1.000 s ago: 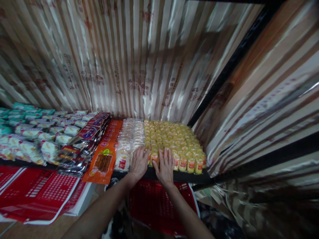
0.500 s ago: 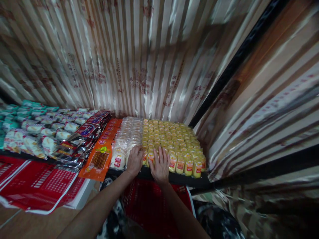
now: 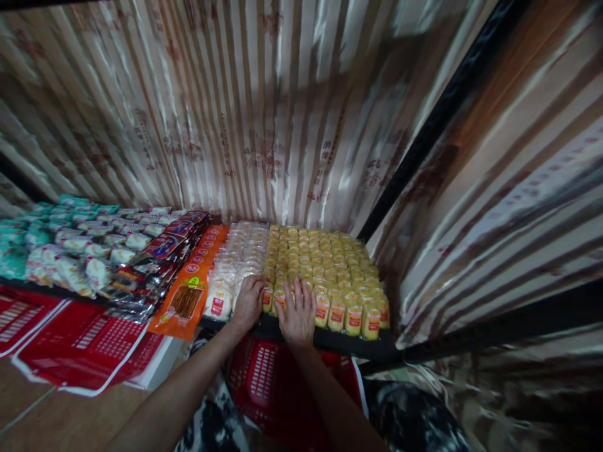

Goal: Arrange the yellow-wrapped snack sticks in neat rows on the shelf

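Note:
Wrapped yellow snack cakes (image 3: 336,311) stand in tight rows on a black shelf (image 3: 325,339). Just left of them are rows of white wrapped cakes (image 3: 218,302). My left hand (image 3: 249,304) rests where the white and yellow rows meet, its fingers bent and held together; whatever lies under them is hidden. Beside it, my right hand (image 3: 298,314) lies on the front yellow cakes with its fingers spread and stretched out, touching the wrappers without gripping one.
Orange snack packets (image 3: 191,292), dark shiny packets (image 3: 167,245) and white and green packets (image 3: 61,232) fill the shelf leftward. Red baskets (image 3: 89,345) sit below. A striped sheet (image 3: 264,113) hangs behind, with a black upright post (image 3: 424,138) at the right.
My left hand has shifted slightly left, and its fingers look more bent. My right hand stays on the yellow cakes, a little further left. The view has turned slightly.

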Demonstrator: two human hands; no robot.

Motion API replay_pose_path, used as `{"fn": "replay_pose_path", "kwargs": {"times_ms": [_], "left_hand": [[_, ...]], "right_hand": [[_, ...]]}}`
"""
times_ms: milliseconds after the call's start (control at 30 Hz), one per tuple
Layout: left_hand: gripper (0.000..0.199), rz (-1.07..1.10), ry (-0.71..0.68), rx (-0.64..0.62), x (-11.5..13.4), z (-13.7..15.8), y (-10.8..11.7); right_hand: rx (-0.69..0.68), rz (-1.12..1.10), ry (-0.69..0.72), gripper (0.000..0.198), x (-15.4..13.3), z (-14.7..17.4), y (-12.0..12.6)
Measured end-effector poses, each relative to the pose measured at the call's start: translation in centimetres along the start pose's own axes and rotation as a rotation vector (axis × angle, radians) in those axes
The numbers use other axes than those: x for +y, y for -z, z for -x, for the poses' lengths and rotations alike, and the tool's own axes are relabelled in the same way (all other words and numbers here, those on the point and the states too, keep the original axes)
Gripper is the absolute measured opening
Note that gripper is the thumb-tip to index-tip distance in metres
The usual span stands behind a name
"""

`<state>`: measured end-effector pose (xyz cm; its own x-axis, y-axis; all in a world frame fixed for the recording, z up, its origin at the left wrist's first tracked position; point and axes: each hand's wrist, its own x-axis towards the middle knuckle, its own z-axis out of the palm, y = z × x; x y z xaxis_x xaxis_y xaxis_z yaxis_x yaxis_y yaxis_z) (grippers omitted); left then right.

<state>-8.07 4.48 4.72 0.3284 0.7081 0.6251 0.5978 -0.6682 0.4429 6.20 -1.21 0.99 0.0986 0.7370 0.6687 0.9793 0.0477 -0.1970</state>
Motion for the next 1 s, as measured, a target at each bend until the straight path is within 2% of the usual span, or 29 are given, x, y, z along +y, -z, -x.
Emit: {"fn": "replay_pose_path", "kwargs": {"times_ms": [367, 533, 733, 900, 1000], "left_hand": [[0.016, -0.060, -0.014, -0.065, -0.1, -0.1, 0.0], [0.017, -0.103, -0.011, -0.044, -0.2, 0.0, -0.4], [0.023, -0.165, -0.024, -0.043, 0.4, 0.5, -0.6], [0.038, -0.217, -0.041, -0.063, 1.3, 1.4, -0.6], [0.037, -0.263, -0.028, -0.090, 1.5, 1.6, -0.7]], "right_hand": [[-0.014, -0.004, -0.011, 0.052, -0.3, -0.1, 0.3], [-0.010, 0.016, 0.008, 0.050, -0.3, -0.2, 0.4], [0.025, -0.012, 0.016, 0.050, -0.2, -0.2, 0.3], [0.012, 0.021, 0.020, 0.049, -0.2, -0.2, 0.5], [0.001, 0.037, 0.019, 0.048, -0.3, -0.2, 0.6]]}}
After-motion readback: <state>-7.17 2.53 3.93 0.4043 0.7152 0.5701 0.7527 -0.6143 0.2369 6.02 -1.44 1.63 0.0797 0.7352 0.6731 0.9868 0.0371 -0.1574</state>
